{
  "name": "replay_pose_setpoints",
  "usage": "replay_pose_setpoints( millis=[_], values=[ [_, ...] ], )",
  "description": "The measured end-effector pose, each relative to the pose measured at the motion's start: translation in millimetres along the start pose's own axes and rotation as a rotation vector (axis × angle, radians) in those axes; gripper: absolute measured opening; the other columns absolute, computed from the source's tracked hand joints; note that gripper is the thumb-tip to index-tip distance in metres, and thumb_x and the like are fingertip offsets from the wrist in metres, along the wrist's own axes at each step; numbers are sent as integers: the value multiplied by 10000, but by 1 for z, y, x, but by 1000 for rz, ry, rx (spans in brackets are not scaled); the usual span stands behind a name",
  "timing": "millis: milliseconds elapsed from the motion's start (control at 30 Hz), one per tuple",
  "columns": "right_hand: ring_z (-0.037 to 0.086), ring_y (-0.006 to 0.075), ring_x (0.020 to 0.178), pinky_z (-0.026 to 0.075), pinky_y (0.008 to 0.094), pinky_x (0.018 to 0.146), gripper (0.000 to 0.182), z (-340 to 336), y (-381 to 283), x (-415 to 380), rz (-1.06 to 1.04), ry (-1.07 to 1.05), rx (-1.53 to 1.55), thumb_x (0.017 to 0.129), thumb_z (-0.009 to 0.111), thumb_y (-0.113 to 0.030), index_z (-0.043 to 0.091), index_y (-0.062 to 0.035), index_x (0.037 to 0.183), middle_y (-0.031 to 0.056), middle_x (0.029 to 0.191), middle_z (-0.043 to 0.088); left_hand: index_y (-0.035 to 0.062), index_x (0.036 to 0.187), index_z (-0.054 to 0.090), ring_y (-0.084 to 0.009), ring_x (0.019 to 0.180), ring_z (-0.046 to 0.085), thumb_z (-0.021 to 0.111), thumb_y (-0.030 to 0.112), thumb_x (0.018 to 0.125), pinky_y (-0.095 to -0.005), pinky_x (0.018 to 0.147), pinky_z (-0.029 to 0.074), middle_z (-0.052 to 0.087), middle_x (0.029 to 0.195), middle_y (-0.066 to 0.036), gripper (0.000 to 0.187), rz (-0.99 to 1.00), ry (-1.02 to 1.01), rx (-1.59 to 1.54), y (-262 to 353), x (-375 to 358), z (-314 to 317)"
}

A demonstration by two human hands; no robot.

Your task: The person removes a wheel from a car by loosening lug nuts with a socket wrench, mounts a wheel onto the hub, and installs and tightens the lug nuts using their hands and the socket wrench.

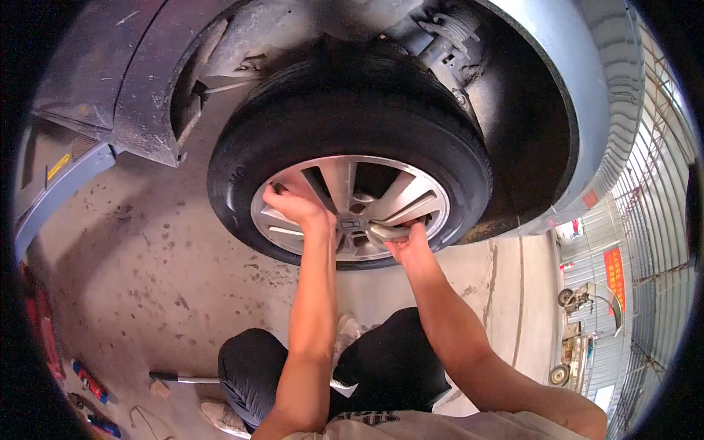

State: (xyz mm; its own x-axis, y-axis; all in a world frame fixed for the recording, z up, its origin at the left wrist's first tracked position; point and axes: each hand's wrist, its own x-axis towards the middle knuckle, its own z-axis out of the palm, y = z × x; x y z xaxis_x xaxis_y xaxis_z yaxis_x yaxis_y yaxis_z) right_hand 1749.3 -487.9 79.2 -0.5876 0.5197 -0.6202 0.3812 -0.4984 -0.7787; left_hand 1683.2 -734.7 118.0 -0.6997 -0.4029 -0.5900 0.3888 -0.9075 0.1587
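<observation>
A car wheel (339,176) with a black tyre (352,132) and a silver alloy rim sits in the wheel arch in front of me. The round centre cap (352,224) carries an H-shaped emblem. On the left side of the rim, my left hand (297,209) is closed, its fingers curled at a spoke and partly hidden. My right hand (409,243) is closed around a lower right spoke (389,232), with some fingertips out of sight behind it. Both forearms reach up from below.
A coil spring (451,29) shows inside the wheel arch. At left stands a blue-grey lift arm (66,180). A dark-handled tool (183,378) lies on the stained floor near my shoe (224,418). Red and blue items (89,381) lie at lower left; a small vehicle (576,330) stands right.
</observation>
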Motion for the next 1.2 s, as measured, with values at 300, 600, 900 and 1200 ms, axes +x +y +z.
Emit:
replay_pose_setpoints(
  millis=[300,600,900,1200],
  values=[
    [562,323,1294,419,532,1125,571,-8,-7,4,85,15,20,977,553,-538,543,-189,1429,110,1480,540,100,1257,601,-169,1233,564,396,438,1040,-316,1087,397,615,1313,-11,451,-51,-6,-67,5,-7,7],
    [585,168,1049,448,315,966,356,54,6,-118,-623,-150,-46,928,783,-287,636,-9,1095,78,1109,665,98,1269,600,-173,1242,556,433,465,1007,-342,1068,414,613,1335,-13,481,-71,-27,-93,-4,6,-2],
    [561,290,1242,451,382,1072,1047,120,7,-119,-684,236,-154,766,917,-318,231,155,1399,244,1411,532,76,1288,543,-194,1183,554,470,537,1053,-363,1020,439,570,1313,-42,522,-24,-77,246,2,-2,-59],
    [619,280,1133,524,408,976,921,126,6,-123,-621,274,-50,755,913,-268,349,129,1364,203,1332,596,114,1673,-25,-392,1599,44,473,815,930,-762,1190,91,-70,1730,-196,1136,-801,-388,-38,26,-11,-143]
  ],
)
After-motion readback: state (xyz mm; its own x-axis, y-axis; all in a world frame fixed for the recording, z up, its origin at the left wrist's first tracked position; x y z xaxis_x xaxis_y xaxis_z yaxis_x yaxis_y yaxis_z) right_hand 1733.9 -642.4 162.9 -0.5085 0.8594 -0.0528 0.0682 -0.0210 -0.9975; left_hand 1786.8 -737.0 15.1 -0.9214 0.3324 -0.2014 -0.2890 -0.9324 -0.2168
